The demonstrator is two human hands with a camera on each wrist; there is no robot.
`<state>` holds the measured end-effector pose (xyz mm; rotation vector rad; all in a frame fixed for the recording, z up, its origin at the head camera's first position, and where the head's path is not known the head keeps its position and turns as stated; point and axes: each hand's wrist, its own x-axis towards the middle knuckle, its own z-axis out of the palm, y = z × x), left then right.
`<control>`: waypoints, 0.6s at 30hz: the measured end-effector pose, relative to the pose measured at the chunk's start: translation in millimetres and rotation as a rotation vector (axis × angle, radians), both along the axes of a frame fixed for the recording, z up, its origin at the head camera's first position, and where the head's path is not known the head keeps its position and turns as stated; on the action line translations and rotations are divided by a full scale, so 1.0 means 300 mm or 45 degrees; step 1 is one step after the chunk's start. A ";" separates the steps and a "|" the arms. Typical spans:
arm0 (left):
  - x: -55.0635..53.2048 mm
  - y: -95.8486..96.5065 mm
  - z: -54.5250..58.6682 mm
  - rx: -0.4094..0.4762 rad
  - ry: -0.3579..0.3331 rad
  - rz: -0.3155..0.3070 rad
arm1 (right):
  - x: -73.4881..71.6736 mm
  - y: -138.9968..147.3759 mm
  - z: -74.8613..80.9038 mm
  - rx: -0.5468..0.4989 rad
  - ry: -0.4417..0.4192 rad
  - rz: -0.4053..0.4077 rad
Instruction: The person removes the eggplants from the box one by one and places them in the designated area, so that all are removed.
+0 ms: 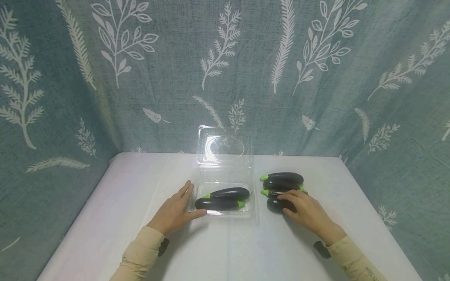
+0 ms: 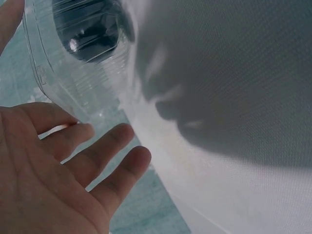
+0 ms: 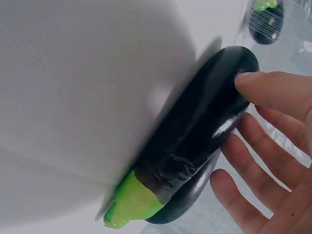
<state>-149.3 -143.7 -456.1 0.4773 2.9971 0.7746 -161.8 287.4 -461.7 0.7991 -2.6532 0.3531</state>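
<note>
My left hand (image 1: pixel 175 212) touches the left side of a clear plastic clamshell box (image 1: pixel 225 177), thumb at its front corner and fingers extended along the edge. Inside the box lie two dark eggplants with green stems, a rear eggplant (image 1: pixel 232 193) and a front eggplant (image 1: pixel 218 204). To the right of the box, my right hand (image 1: pixel 309 210) grips the nearest eggplant (image 3: pixel 190 126) of a row, with the thumb on its near side and fingers across the far side. Behind it lie several more eggplants (image 1: pixel 286 177), partly covered by the hand.
The box's hinged lid (image 1: pixel 225 148) stands raised at the back, against the patterned green-grey curtain (image 1: pixel 175 78). A white cloth (image 1: pixel 140 175) covers the table, and curtain hangs along both sides as well.
</note>
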 end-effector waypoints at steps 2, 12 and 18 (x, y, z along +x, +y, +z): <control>0.000 0.000 -0.001 0.001 -0.001 -0.001 | -0.001 -0.001 0.004 -0.009 -0.002 0.002; -0.002 0.001 -0.001 0.000 -0.003 -0.004 | -0.014 -0.012 0.041 -0.078 0.064 0.042; -0.001 0.003 0.000 -0.002 0.009 -0.008 | -0.023 -0.035 0.071 -0.120 0.056 0.053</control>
